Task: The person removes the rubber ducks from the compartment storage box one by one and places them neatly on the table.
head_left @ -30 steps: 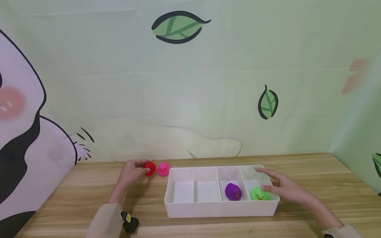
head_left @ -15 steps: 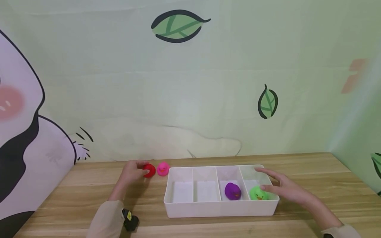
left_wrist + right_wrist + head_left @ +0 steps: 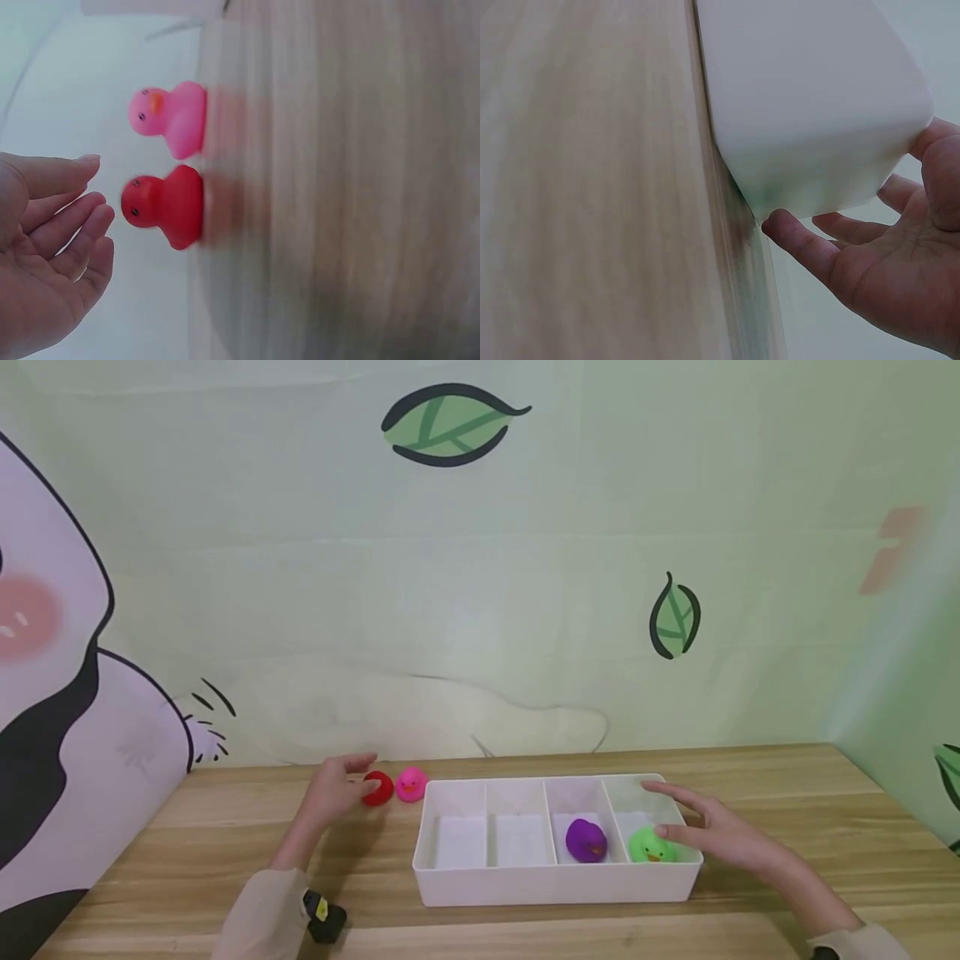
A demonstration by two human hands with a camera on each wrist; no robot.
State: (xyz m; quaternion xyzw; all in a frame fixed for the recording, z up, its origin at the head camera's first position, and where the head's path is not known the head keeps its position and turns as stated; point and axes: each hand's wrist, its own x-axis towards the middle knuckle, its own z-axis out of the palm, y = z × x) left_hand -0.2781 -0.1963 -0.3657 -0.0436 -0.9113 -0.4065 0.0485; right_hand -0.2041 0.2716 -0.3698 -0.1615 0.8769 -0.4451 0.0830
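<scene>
My left hand point(image 3: 335, 789) is beside a red rubber duck point(image 3: 382, 788) on the table, its fingers relaxed and apart. In the left wrist view a gap shows between the fingertips and the red duck point(image 3: 180, 208). A pink rubber duck point(image 3: 411, 785) stands right next to the red one. My right hand point(image 3: 731, 832) is spread at the right end of a white box point(image 3: 555, 886) divided into compartments, thumb over the rim and index finger at the far corner. The right wrist view shows its fingers at the box's end wall point(image 3: 810, 180).
A purple duck point(image 3: 586, 842) lies in the box's third compartment from the left, a green duck point(image 3: 651, 846) in the rightmost. The wooden table point(image 3: 840, 827) meets a printed backdrop point(image 3: 480, 610) at the rear. A black device point(image 3: 326, 920) is at the left sleeve.
The left hand has let go of the red duck; its fingers have spread and drawn slightly back and up. The right hand, box and other ducks have stayed in place.
</scene>
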